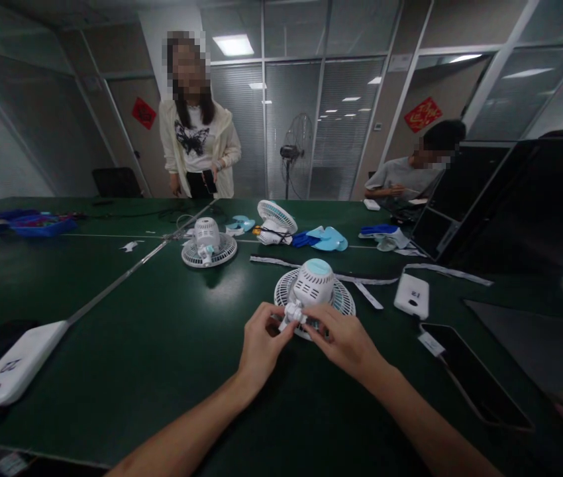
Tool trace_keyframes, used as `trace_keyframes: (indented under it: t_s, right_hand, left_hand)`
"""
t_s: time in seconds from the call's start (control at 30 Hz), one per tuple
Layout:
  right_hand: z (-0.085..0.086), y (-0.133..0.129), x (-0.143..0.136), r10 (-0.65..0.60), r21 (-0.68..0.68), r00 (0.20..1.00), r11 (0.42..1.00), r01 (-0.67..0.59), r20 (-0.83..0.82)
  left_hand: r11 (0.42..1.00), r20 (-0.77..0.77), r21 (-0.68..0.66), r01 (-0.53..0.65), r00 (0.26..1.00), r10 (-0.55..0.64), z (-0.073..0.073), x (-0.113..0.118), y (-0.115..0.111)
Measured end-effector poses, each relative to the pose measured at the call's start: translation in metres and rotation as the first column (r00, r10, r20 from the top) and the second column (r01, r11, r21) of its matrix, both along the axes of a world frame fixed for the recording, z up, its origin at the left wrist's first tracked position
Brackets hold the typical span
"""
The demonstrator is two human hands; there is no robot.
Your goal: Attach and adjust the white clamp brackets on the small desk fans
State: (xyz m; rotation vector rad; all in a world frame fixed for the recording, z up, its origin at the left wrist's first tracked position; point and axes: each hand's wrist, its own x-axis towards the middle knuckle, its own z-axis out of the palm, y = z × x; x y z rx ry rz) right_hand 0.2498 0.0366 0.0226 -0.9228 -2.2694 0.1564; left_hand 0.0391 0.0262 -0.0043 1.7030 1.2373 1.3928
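Observation:
A white fan head [314,285] lies with its grille down on the table in front of me, its rounded motor housing with a pale blue cap facing up. At its near side is a small white plastic joint piece [293,311]. My left hand [260,338] pinches this piece from the left between thumb and fingers. From the other side, the fingertips of my right hand [345,336] close on it too. Whether the piece is joined to the housing is hidden by my fingers. Another white fan head [206,235] lies grille down farther off to the left.
Behind stand a tilted small fan [276,222] and light blue fan blades [328,238]. A white power bank [412,296] and a phone [475,374] lie right, another power bank [16,368] left. A blue tray [43,225] sits far left. Two people are across the table.

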Motion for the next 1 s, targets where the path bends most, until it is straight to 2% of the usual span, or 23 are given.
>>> trace_keyframes:
  t_s: [0.13,0.3,0.4,0.5,0.73,0.9,1.0]
  right_hand:
    - [-0.007,0.003,0.000,-0.020,0.072,1.000,0.997,0.018,0.020]
    - [-0.011,0.003,-0.006,-0.100,-0.080,0.991,0.992,0.093,-0.088]
    - [-0.007,0.003,-0.002,-0.054,-0.081,0.997,0.996,0.049,-0.063]
    - [-0.006,0.005,0.004,-0.005,-0.014,1.000,1.000,0.005,-0.027]
    - [-0.011,0.009,0.008,-0.013,0.089,1.000,0.996,0.011,0.021]
    - [-0.013,0.008,0.003,-0.025,0.085,0.999,0.996,0.027,-0.029]
    - [-0.016,0.006,-0.003,-0.047,0.005,0.994,0.999,0.048,-0.097]
  left_hand:
    - [1.000,0.005,0.000,-0.009,1.000,0.009,0.001,0.001,-0.001]
    - [1.000,0.011,-0.003,-0.003,1.000,0.003,0.002,0.002,-0.002]
    - [1.000,0.017,-0.010,-0.007,1.000,0.007,0.002,0.001,-0.002]
    - [1.000,0.016,-0.014,-0.010,1.000,0.010,0.002,0.000,-0.001]
    - [1.000,-0.010,-0.008,-0.026,1.000,0.026,0.002,-0.001,-0.002]
    - [1.000,-0.025,0.004,0.002,1.000,-0.002,0.002,0.000,-0.002]
    - [1.000,-0.025,0.009,0.008,1.000,-0.008,0.002,0.001,-0.003]
